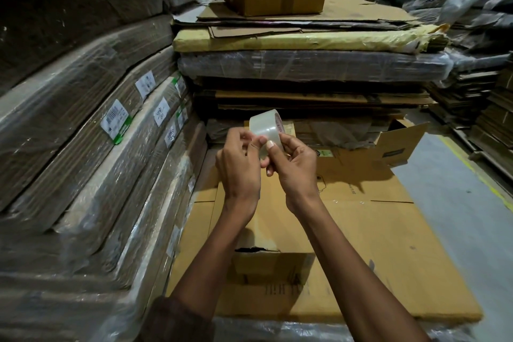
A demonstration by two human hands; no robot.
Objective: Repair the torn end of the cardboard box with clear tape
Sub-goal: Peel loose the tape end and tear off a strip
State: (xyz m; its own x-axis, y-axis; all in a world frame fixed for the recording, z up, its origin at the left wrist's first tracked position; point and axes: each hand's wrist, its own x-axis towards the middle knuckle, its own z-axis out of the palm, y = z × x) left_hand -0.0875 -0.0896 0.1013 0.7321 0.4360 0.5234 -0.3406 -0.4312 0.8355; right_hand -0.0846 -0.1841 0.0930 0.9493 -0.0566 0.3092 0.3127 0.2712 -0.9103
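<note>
We are only starting — our right hand (295, 166) grips the tape roll (266, 130) above the flat cardboard box (374, 244), while our left hand (240, 165) pinches at its surface, likely hunting the loose end. The tear (256, 249) below looks untaped.

The scene is dim, lit from overhead and from the right, where the floor (455, 203) looks pale grey. The far left stacks (69, 22) sink into near black. Glare streaks the plastic wrap (91, 130) on the left bundles. The arms throw soft shadows onto the flattened cardboard box (388, 258) beneath. Wide-angle distortion bends lines at the edges, and the near corners are smeared and soft. The centre is reasonably sharp.
</note>
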